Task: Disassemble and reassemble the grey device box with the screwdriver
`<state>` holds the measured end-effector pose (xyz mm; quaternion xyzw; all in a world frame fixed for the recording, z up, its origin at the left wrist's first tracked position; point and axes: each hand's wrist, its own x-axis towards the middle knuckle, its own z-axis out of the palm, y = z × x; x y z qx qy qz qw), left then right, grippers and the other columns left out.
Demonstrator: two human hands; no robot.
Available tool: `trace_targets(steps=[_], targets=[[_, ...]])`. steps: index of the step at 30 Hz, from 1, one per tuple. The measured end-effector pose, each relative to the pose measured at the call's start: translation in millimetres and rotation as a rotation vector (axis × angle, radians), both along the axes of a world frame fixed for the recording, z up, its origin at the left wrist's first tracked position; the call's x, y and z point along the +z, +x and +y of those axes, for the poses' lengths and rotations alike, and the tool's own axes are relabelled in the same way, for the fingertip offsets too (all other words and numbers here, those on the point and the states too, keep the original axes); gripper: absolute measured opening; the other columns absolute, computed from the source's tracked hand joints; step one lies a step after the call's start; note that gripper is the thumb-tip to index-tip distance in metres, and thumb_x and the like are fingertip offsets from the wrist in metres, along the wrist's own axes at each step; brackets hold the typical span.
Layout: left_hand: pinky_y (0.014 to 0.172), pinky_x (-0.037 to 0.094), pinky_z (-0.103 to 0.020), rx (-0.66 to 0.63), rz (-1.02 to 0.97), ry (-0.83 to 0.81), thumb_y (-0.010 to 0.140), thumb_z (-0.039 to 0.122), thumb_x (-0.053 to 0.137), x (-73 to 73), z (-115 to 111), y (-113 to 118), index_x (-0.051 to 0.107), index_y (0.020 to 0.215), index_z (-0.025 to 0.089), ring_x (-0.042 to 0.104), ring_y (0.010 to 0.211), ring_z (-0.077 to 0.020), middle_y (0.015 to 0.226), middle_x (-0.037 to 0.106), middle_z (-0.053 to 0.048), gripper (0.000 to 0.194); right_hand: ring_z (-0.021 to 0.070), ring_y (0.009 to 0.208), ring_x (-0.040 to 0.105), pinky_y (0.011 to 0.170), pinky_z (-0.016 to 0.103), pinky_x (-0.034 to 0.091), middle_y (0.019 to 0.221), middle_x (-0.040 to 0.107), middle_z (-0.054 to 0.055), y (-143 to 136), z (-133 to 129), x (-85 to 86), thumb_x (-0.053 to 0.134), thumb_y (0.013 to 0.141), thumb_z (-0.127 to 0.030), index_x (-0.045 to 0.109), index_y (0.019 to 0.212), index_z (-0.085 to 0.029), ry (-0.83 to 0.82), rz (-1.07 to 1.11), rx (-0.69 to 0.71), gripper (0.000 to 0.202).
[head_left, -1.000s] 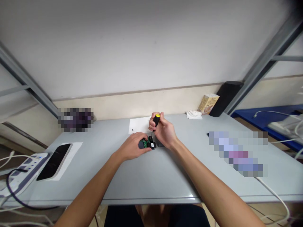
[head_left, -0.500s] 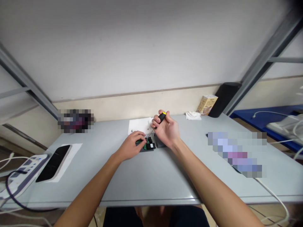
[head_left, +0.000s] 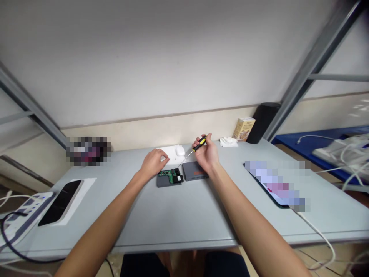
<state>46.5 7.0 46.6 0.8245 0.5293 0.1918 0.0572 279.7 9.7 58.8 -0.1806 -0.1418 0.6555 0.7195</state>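
Observation:
A black and yellow screwdriver [head_left: 199, 143] is held in my right hand [head_left: 208, 152], its shaft slanting down to the left. Beneath that hand lies a grey case [head_left: 191, 172], partly covered by the wrist. To its left, a green circuit board [head_left: 170, 175] with black parts rests on a dark grey base [head_left: 164, 182]. My left hand [head_left: 155, 161] is behind the board, over the edge of a white sheet [head_left: 172, 153], thumb and forefinger pinched together. Whether something tiny is between them is too small to tell. A small white case [head_left: 180, 150] sits on the sheet.
A dark phone [head_left: 61, 202] and a power strip [head_left: 27, 215] lie at the left. At the back right are a crumpled tissue [head_left: 228, 142], a small carton [head_left: 243, 129] and a black cylinder [head_left: 263, 123]. A blurred-out device [head_left: 273, 186] with a white cable lies at the right.
My left hand has moved off the circuit board, back toward the white sheet. The screwdriver has lifted away from the board and tilted flatter. The view has shifted slightly.

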Motion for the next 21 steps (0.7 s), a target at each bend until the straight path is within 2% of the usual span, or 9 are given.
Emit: trace_targets(steps=[6,13,17,19,21], targets=[[0.097,0.051,-0.039,-0.021,0.168,-0.032,0.096,0.032,0.064,-3.4,26,20,0.081,0.098,0.023,0.065,0.112,-0.0304,0.113,0.076,-0.008,0.019,0.0092,0.059,0.051,0.059,0.022,0.048,0.073,0.052,-0.005,-2,4,-6.0,0.07,0.092,-0.057,0.051,0.09,-0.025,0.041,-0.069,-0.016,0.038],[0.098,0.051,-0.04,-0.055,0.165,-0.059,0.095,0.032,0.063,-9.1,29,17,0.081,0.097,0.023,0.066,0.111,-0.0309,0.115,0.076,-0.009,0.02,0.0097,0.059,0.049,0.058,0.023,0.046,0.074,0.05,-0.005,-4,0,0.5,0.067,0.093,-0.061,0.052,0.093,-0.026,0.129,-0.173,-0.058,0.038],[0.102,0.05,-0.042,-0.073,-0.045,-0.041,0.102,0.036,0.051,-11.0,19,4,0.078,0.097,0.022,0.065,0.112,-0.0277,0.114,0.075,-0.008,0.031,0.0106,0.059,0.048,0.059,0.025,0.047,0.075,0.048,-0.005,0,-2,5.7,0.066,0.09,-0.068,0.051,0.095,-0.028,0.147,-0.176,-0.058,0.043],[0.105,0.049,-0.044,-0.111,-0.134,-0.036,0.104,0.04,0.048,-10.2,6,-4,0.077,0.097,0.022,0.064,0.111,-0.0271,0.113,0.075,-0.008,0.034,0.0108,0.06,0.048,0.058,0.025,0.045,0.076,0.048,-0.005,3,-4,7.4,0.068,0.088,-0.068,0.051,0.096,-0.029,0.177,-0.23,-0.084,0.043],[0.106,0.05,-0.043,-0.174,-0.206,-0.062,0.105,0.045,0.049,-9.0,-13,-14,0.075,0.107,0.023,0.062,0.117,-0.0265,0.118,0.072,-0.008,0.033,0.011,0.061,0.048,0.058,0.025,0.043,0.077,0.049,-0.004,4,-6,9.3,0.069,0.087,-0.068,0.053,0.098,-0.029,0.225,-0.345,-0.124,0.043]])
